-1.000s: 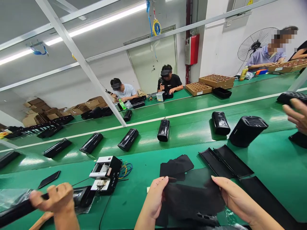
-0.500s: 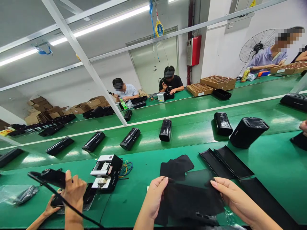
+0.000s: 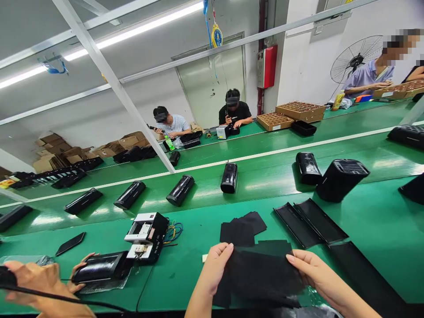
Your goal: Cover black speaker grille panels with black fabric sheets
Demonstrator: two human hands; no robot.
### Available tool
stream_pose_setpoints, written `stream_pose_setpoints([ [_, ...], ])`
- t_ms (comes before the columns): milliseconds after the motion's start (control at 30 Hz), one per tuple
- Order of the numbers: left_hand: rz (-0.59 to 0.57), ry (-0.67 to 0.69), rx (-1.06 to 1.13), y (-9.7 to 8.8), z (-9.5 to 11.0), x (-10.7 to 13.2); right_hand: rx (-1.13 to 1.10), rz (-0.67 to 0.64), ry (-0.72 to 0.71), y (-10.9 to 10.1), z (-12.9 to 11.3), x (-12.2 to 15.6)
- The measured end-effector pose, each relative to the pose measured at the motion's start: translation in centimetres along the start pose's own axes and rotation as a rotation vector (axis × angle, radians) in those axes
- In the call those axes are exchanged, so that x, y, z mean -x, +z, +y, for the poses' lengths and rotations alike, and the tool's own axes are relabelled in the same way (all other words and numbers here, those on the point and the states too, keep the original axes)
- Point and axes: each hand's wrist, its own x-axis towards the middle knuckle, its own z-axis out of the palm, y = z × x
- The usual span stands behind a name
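A thin black sheet [image 3: 261, 269] is stretched between my two hands near the front edge of the bench. My left hand [image 3: 215, 265] pinches its left side between thumb and fingers. On the other side, my right hand [image 3: 306, 267] pinches the right edge the same way. More black sheets [image 3: 243, 227] lie loosely overlapped just beyond. Beneath the held sheet are other dark pieces, partly hidden, and clear plastic film shows below my right hand. Long black panels [image 3: 298, 225] rest to the right.
At left, a co-worker's hand [image 3: 36, 282] holds a corded tool beside a glossy black housing [image 3: 102, 267]. A black-and-white device [image 3: 147, 238] with wires stands between us. Several black housings [image 3: 229, 179] line the green belt [image 3: 205, 176]. Other people sit across it.
The sheet between my hands has moved slightly left and now looks darker. The co-worker's hand with the tool has moved left and down, uncovering the black housing.
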Motion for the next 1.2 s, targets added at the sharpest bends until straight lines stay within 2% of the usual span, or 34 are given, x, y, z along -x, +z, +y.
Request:
stream_pose_setpoints([
  [100, 0.023, 0.09, -0.367, 0.2, -3.0, -2.4, 0.304, 0.117, -0.057, -0.5, 4.4, -2.1],
  [200, 0.08, 0.087, -0.482, 1.1, -5.8, -4.1, 0.446, 0.216, -0.053, -0.5, 8.6, -3.5],
  [267, 0.132, 0.082, -0.554, 1.7, -7.2, -4.5, 0.544, 0.272, -0.04, -0.3, 10.4, -3.9],
  [333, 0.167, 0.084, -0.607, 2.0, -8.1, -4.6, 0.649, 0.313, -0.03, -0.3, 11.2, -3.9],
  [500, 0.231, 0.056, -0.672, 1.8, -9.2, -4.1, 0.886, 0.388, 0.036, -1.6, 11.2, -3.4],
  [700, 0.183, -0.013, -0.597, 2.1, -10.1, -3.9, 0.947, 0.414, 0.089, -2.1, 12.0, -3.5],
  [833, 0.198, -0.003, -0.507, 2.4, -9.5, -3.6, 0.856, 0.394, 0.035, -2.1, 11.8, -3.6],
  [933, 0.166, 0.018, -0.405, 2.2, -7.8, -3.0, 0.755, 0.346, -0.027, -2.5, 10.1, -3.3],
  [1033, 0.148, 0.075, -0.295, 1.9, -5.0, -1.7, 0.653, 0.29, -0.1, -2.8, 6.8, -2.6],
  [1200, 0.224, 0.24, -0.022, 1.5, 0.4, 1.0, 0.37, 0.243, -0.245, -2.3, 0.2, -0.8],
])
